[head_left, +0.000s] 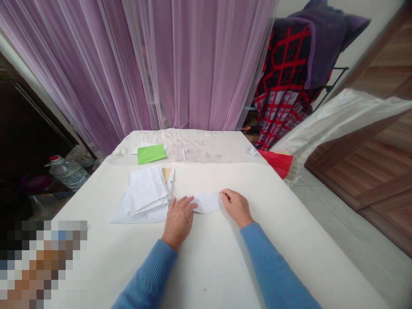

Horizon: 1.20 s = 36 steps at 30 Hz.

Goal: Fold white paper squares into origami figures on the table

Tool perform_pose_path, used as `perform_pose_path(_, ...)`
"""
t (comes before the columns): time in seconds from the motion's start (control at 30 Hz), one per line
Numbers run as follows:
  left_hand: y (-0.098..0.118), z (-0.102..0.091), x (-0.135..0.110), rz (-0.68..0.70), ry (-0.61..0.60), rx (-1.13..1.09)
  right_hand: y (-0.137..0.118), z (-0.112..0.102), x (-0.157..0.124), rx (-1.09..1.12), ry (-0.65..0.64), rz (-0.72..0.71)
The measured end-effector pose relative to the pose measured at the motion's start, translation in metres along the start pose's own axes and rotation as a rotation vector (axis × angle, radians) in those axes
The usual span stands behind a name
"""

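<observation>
A small white strip of paper [207, 203] lies between my hands on the white-covered table [212, 257]. My left hand [181, 219] rests palm down with its fingers stretched out, the fingertips touching the strip's left end. At the right end, my right hand [236, 207] pinches the strip's edge between thumb and curled fingers. Just left of my left hand is a stack of white paper sheets [146, 191], with a bit of tan paper [166, 174] showing at its right side. Behind the stack sits a bright green piece of paper [151, 154].
A crumpled white scrap [252, 150] lies near the table's far right corner. Off the right edge are a red bag [278, 163] and a translucent plastic sheet [341, 120]. A large water bottle [69, 171] stands left of the table. Purple curtains [199, 64] hang behind it.
</observation>
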<state>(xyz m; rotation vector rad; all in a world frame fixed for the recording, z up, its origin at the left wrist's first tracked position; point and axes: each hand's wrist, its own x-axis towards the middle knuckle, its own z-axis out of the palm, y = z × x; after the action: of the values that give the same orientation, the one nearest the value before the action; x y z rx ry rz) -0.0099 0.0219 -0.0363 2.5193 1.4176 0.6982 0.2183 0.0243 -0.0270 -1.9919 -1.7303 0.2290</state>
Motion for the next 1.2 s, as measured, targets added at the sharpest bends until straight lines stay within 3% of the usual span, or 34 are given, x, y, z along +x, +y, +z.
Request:
perform_pose_path(0.13, -0.004, 0.0, 0.001, -0.031, 0.005, -0.083, -0.001, -0.001, -0.003, -0.014, 0.05, -0.061)
perform_pose_path(0.3, -0.005, 0.0, 0.001, -0.006, -0.06, -0.084, -0.006, 0.0, -0.005, -0.045, -0.011, -0.168)
perform_pose_path(0.57, 0.002, -0.019, -0.003, 0.053, -0.234, -0.042, -0.019, -0.009, -0.005, -0.115, -0.101, -0.111)
perform_pose_path(0.8, 0.002, -0.011, -0.002, 0.064, -0.189, -0.035, -0.023, -0.007, 0.003, 0.005, -0.166, -0.026)
perform_pose_path(0.97, 0.004, -0.01, -0.002, 0.089, -0.164, -0.002, -0.021, 0.002, -0.001, 0.158, -0.128, 0.044)
perform_pose_path(1.2, 0.021, -0.006, 0.002, 0.152, -0.087, 0.056, -0.02, 0.003, -0.008, 0.167, -0.083, -0.08)
